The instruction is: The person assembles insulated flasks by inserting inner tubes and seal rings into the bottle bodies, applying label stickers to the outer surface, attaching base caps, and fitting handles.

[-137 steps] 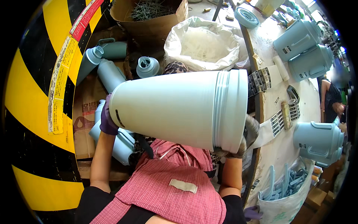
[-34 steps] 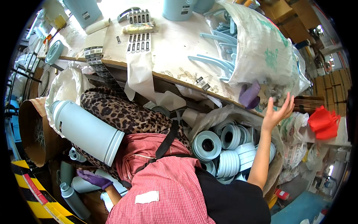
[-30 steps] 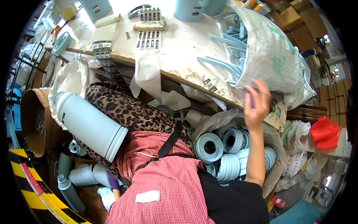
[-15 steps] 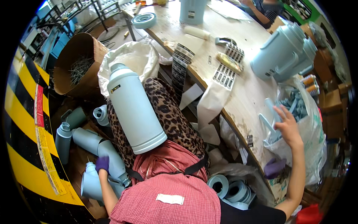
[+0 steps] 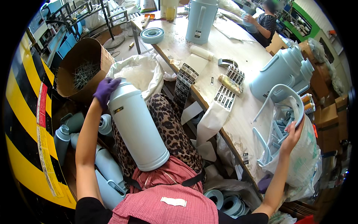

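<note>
A large light-blue thermos flask [image 5: 138,125] lies tilted across my lap, its top pointing away from me. My left hand [image 5: 105,92], in a purple glove, is closed around its neck. My bare right hand [image 5: 294,135] grips a light-blue curved plastic handle [image 5: 300,102] by one end, raised above a plastic bag [image 5: 304,164]. More handles [image 5: 281,128] of the same colour fill the bag, and one of them [image 5: 264,147] leans out over its near side. My fingertips are partly hidden behind the held handle.
The worktable [image 5: 238,123] carries label strips [image 5: 186,76], assembled flasks [image 5: 274,72] and a ring-shaped part [image 5: 152,35]. More flask bodies [image 5: 108,162] lie on the floor at left, by a striped barrier [image 5: 22,130]. A carton of metal rods [image 5: 84,71] stands beyond. Another person [image 5: 264,24] sits across the table.
My left hand has come up from the flasks on the floor to the neck of the flask on my lap. My right hand has taken a curved handle and lifted it above the bag.
</note>
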The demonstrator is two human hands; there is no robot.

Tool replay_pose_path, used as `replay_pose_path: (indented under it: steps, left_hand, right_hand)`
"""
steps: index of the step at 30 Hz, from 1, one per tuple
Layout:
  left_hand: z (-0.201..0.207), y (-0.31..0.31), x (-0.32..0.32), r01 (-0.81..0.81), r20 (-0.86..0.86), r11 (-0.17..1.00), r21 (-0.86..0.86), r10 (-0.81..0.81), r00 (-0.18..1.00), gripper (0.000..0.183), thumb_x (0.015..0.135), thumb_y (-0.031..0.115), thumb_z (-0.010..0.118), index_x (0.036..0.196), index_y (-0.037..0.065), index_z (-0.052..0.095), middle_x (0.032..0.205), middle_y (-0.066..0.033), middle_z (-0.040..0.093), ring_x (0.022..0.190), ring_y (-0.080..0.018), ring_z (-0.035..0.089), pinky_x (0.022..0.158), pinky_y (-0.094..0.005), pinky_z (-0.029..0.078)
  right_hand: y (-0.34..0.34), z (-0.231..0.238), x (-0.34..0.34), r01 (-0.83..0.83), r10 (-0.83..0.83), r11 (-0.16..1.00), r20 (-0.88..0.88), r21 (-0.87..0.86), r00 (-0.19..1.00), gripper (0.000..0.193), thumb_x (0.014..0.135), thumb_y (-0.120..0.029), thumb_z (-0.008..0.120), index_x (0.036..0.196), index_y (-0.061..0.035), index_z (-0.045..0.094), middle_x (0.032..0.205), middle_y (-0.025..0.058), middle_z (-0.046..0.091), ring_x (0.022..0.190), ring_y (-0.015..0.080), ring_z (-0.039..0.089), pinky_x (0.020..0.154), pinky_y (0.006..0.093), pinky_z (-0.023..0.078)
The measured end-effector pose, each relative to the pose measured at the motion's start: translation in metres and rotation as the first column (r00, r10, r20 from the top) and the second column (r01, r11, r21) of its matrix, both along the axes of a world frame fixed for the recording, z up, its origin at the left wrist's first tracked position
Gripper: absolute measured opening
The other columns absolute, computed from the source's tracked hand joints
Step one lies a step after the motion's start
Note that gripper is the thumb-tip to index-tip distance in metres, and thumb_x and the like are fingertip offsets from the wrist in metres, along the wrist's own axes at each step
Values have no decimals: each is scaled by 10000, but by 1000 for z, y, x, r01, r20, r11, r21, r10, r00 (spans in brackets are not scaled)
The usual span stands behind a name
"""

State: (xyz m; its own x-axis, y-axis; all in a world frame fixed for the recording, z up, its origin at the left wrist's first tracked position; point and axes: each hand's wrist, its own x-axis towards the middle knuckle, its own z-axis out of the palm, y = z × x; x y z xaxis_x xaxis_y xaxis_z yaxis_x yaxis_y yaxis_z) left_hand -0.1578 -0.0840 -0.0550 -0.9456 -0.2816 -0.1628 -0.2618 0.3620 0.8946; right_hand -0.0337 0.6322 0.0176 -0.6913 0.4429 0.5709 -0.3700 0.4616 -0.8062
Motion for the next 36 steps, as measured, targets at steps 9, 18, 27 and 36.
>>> replay_pose_path:
  steps: [9,18,27,36]
  left_hand:
    - [83,51,184,126,-578,989,71,-62,814,810,822,444,847,1426,25,507,1381,-118,602,1244,-220,595,1116,-366,431]
    - [66,104,261,-258,-734,962,-86,114,670,814,789,569,811,1346,73,487,1405,-251,538,1305,-336,558,1125,-466,440]
    - [54,110,268,-216,-760,962,-167,14,650,688,715,387,857,1240,100,518,1309,-227,599,1272,-342,576,1206,-537,310]
    - [43,134,281,-262,-767,917,-300,-69,638,700,745,546,847,1193,119,519,1233,-217,624,1236,-347,593,1243,-569,223]
  right_hand:
    - [-300,-17,-44,-507,387,824,-404,-251,829,732,1016,-18,576,1652,-112,226,829,60,584,500,103,499,424,243,435]
    - [-446,-14,-17,-783,755,-9,-518,-622,403,498,1107,-158,528,1575,-91,373,690,-30,448,401,6,361,351,197,333]
    - [-457,-28,-10,-707,859,138,-271,-694,434,400,1094,-139,526,1480,-39,486,686,-53,454,445,3,337,404,188,301]
    - [-446,-32,-8,-634,935,285,64,-719,347,292,1071,-136,560,1349,-46,568,697,-94,453,541,-16,342,461,185,258]
